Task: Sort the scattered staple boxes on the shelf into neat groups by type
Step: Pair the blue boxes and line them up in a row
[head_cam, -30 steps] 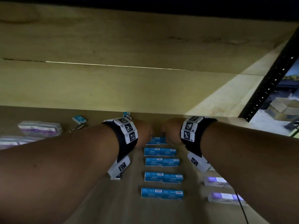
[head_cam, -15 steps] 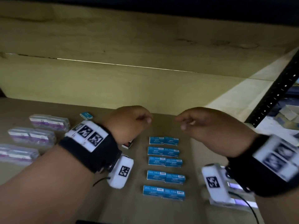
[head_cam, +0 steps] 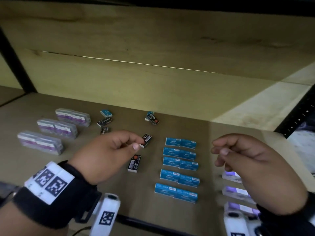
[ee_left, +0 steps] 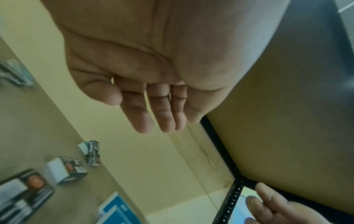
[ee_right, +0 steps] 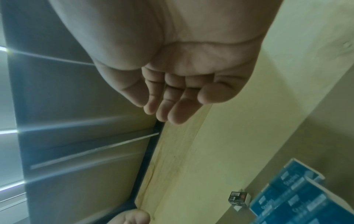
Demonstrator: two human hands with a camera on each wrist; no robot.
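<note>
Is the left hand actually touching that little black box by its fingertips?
Apart. The left wrist view shows the left hand open and empty, with the black box lying on the shelf below.

Left hand (head_cam: 109, 150) palm down, fingers relaxed, holding nothing. Right hand (head_cam: 252, 159) alongside, apart from left, fingers loosely curled, empty. Both wrists banded.

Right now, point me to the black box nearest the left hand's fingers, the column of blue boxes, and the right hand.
black box (head_cam: 147, 140): head view, on its dark printed top face.
column of blue boxes (head_cam: 179, 163): head view, on the middle row's top.
right hand (head_cam: 255, 160): head view, on its back.
</note>
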